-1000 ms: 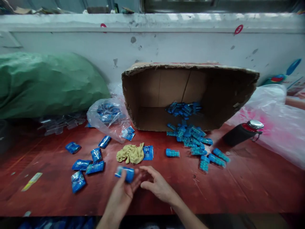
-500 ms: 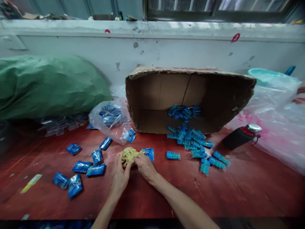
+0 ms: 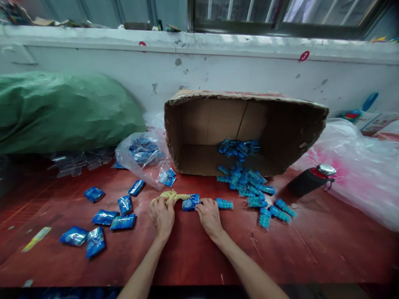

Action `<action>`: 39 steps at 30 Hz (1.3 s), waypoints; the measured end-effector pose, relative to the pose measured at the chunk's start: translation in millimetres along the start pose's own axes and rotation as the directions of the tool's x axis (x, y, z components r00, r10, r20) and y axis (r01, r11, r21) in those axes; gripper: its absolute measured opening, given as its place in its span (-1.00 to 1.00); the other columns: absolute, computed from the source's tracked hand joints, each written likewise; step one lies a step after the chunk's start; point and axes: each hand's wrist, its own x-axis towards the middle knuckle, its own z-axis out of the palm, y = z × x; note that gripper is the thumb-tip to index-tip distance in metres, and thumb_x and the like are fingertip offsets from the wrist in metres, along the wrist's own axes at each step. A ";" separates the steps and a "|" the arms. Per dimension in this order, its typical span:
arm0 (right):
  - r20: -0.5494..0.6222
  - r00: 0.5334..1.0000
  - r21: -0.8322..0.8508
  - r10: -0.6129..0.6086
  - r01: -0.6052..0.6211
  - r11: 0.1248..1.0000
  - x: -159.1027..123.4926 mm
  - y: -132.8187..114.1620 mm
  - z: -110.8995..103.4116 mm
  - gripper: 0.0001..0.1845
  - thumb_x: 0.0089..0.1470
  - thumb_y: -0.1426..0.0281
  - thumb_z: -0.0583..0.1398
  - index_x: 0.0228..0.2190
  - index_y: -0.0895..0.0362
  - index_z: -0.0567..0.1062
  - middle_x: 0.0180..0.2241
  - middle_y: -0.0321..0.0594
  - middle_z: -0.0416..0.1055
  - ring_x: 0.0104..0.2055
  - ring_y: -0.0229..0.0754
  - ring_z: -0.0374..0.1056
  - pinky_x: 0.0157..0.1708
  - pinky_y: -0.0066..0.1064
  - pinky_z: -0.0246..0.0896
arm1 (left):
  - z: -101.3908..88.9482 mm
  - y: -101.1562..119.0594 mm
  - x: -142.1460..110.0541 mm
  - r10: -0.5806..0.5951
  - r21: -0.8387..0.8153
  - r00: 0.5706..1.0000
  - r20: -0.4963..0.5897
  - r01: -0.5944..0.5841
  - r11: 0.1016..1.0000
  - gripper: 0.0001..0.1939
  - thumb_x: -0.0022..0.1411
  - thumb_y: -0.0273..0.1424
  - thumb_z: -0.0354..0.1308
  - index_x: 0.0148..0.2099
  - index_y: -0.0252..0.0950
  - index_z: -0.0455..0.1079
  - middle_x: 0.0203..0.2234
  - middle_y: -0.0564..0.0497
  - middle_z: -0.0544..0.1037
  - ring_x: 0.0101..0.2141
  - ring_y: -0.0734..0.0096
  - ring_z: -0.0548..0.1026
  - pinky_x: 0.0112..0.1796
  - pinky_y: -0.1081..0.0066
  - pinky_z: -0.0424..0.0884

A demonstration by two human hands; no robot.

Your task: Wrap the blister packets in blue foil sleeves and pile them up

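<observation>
Yellow lump (image 3: 170,194) – under L hand (image 3: 163,218) fingers | blue pkt (image 3: 190,203) – btwn hands, at R hand (image 3: 208,215) | grips: can't tell if clamped

Dim; daylight at far window (image 3: 240,11), carton (image 3: 205,120) shadowed inside right, bottle cap (image 3: 326,169) glints, edges soft, stretched.

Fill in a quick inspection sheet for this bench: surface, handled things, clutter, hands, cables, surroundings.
Surface: red table, visibly scuffed.
Handled things: yellow lump and blue packet, side by side.
Clutter: loose packets at left; tubes in and in front of the open cardboard box; dark bottle at right.
Hands: left hand at the yellow lump; right hand with fingertips at the blue packet's right edge; firmness of either grip can't be told.
Cables: nothing seen.
Surroundings: green sack at left, plastic sheeting at right, white wall and window behind.
</observation>
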 end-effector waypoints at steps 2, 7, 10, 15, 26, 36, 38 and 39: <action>-0.028 0.999 -0.001 0.018 -0.018 1.000 -3.7 -3.3 -9.4 -0.84 0.08 0.44 0.11 -0.33 0.05 0.48 -0.30 -0.18 0.39 -0.19 -0.12 0.18 -0.21 -0.29 -0.04 | -8.1 8.9 -2.4 -0.026 -0.078 0.999 -0.042 0.022 0.997 -0.60 0.10 -0.22 -0.05 -0.07 -0.37 0.23 -0.10 -0.29 0.33 -0.02 0.00 0.23 -0.08 0.04 0.14; -0.137 0.990 0.094 0.024 -0.012 0.996 -19.1 -20.6 -29.9 -0.77 0.12 0.44 0.03 -0.29 0.04 0.48 -0.30 -0.16 0.38 -0.22 -0.12 0.19 -0.22 -0.30 -0.02 | -20.2 30.8 -33.7 -0.257 -0.618 0.896 0.362 0.437 0.653 -0.50 -0.16 -0.22 0.24 -0.14 -0.29 0.28 -0.31 -0.09 0.47 -0.31 0.24 0.44 -0.29 0.29 0.33; -0.129 0.992 0.218 0.002 0.026 0.976 -28.8 -31.1 -32.0 -0.76 0.12 0.44 0.03 -0.28 0.03 0.48 -0.30 -0.16 0.38 -0.23 -0.12 0.20 -0.23 -0.30 0.02 | -16.6 38.0 -49.1 -0.217 -0.651 0.715 0.665 0.697 0.299 -0.58 -0.20 -0.25 0.28 -0.26 -0.35 0.36 -0.50 0.00 0.50 -0.52 0.41 0.43 -0.47 0.44 0.31; -0.036 0.964 0.670 0.264 -0.173 0.722 -28.6 -27.6 -23.1 -0.60 -0.05 0.41 0.17 -0.09 0.09 0.35 -0.17 -0.14 0.33 -0.15 -0.11 0.22 -0.15 -0.30 0.10 | -15.0 35.7 -51.9 -0.217 -0.636 0.648 0.730 0.760 0.133 -0.70 -0.14 -0.32 0.26 -0.32 -0.36 0.38 -0.58 0.05 0.51 -0.57 0.49 0.43 -0.52 0.50 0.30; 0.244 0.894 0.819 0.375 -0.397 0.413 -17.4 -21.3 5.6 -0.63 -0.02 0.20 0.06 -0.71 0.15 0.25 -0.72 -0.44 0.08 -0.65 -0.38 -0.01 -0.65 -0.54 -0.10 | -5.6 33.5 -55.3 -0.298 -0.650 0.661 0.689 0.745 0.148 -0.74 -0.21 -0.36 0.30 -0.45 -0.41 0.38 -0.68 0.05 0.48 -0.67 0.52 0.39 -0.64 0.52 0.32; 0.096 0.899 0.611 0.427 -0.392 0.688 -3.4 -38.7 -3.6 -0.71 -0.03 0.44 0.06 -0.73 0.14 0.31 -0.72 -0.42 0.13 -0.61 -0.34 0.07 -0.61 -0.53 -0.10 | -18.8 19.0 -39.5 -0.378 -0.528 0.559 0.738 0.827 0.194 -0.76 -0.19 -0.62 0.24 -0.40 -0.31 0.35 -0.65 0.12 0.49 -0.65 0.46 0.44 -0.60 0.45 0.43; 0.083 0.893 0.548 0.441 -0.411 0.728 1.0 -40.2 -3.2 -0.72 -0.02 0.44 0.06 -0.71 0.13 0.36 -0.71 -0.40 0.22 -0.61 -0.33 0.13 -0.61 -0.54 -0.06 | -20.5 11.7 -33.0 -0.393 -0.515 0.532 0.750 0.843 0.157 -0.74 -0.18 -0.62 0.23 -0.38 -0.26 0.35 -0.62 0.14 0.50 -0.65 0.45 0.44 -0.60 0.43 0.45; 0.077 0.891 0.515 0.448 -0.421 0.747 3.3 -39.1 -2.8 -0.73 0.00 0.44 0.05 -0.67 0.13 0.39 -0.69 -0.38 0.28 -0.60 -0.32 0.18 -0.60 -0.54 -0.03 | -20.4 6.1 -30.0 -0.379 -0.510 0.523 0.763 0.848 0.144 -0.74 -0.17 -0.61 0.22 -0.37 -0.24 0.36 -0.60 0.15 0.52 -0.63 0.43 0.45 -0.59 0.42 0.46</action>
